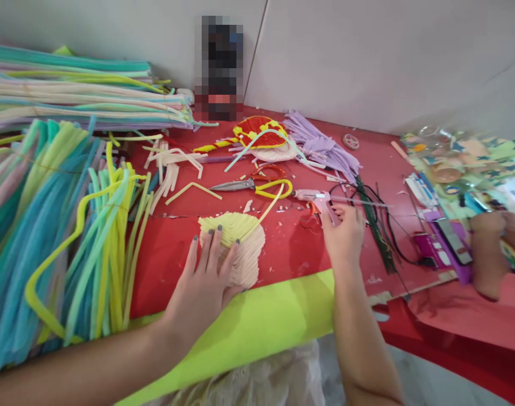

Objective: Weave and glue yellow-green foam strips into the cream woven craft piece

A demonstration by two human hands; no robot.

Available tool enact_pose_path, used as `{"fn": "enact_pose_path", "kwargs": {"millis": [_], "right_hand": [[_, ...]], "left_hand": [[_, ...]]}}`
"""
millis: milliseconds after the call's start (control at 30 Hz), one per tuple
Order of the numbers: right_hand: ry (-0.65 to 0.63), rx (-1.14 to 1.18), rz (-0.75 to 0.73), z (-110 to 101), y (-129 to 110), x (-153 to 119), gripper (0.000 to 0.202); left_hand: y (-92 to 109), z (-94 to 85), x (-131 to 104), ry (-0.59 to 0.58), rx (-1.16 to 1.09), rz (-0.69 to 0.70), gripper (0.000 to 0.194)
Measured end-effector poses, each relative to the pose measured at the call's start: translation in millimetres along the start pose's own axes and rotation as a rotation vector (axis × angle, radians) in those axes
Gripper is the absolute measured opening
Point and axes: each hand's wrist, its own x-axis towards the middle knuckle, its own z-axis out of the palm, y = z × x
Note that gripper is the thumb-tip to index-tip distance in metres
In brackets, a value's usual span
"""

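Note:
My left hand (202, 282) lies with fingers spread on a flat leaf-shaped piece (249, 259) made of chenille stems, pale yellow at the upper left and cream at the lower right. A loose pale yellow chenille stem (271, 207) sticks out from it to the upper right. My right hand (346, 234) is wrapped round the handle of a pink hot glue gun (323, 204), whose nozzle points left. Scissors (234, 185) with yellow and orange handles lie just beyond the leaf piece, close to the nozzle.
Bundles of coloured chenille stems (16, 242) cover the left side. Purple stems (320, 144) and a red-and-yellow ornament (261, 132) lie at the back. A black cord (393, 239) runs on the right, near a phone (454, 241) and another person's arm (488, 256). Yellow-green sheet (283, 316) lines the front edge.

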Motion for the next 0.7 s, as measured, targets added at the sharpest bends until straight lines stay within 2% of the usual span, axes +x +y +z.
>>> {"fn": "enact_pose_path", "kwargs": {"millis": [67,133,300,467,533,600,700], "right_hand": [[-0.163,-0.077,0.086,10,17,9,0.041],[-0.233,-0.073,0.130,20,25,12,0.046],[-0.186,-0.049,0.174,33,27,6,0.052],[-0.072,-0.007,0.320,15,38,11,0.049],[-0.003,0.068,0.311,4,33,14,0.049],[0.032,0.159,0.267,-5,17,13,0.049],[-0.053,0.243,0.164,-11,-20,7,0.049]], "left_hand": [[0,-0.4,1,-0.009,0.000,-0.005,0.081],[0,-1.2,1,-0.014,0.014,-0.004,0.079],[0,-3.1,1,-0.015,0.036,0.010,0.076],[0,-3.4,0,-0.031,0.024,0.010,0.076],[0,-3.5,0,-0.031,0.025,0.010,0.076],[0,-3.9,0,-0.030,0.029,0.012,0.075],[0,-5.2,1,-0.034,0.044,0.019,0.073]]}}
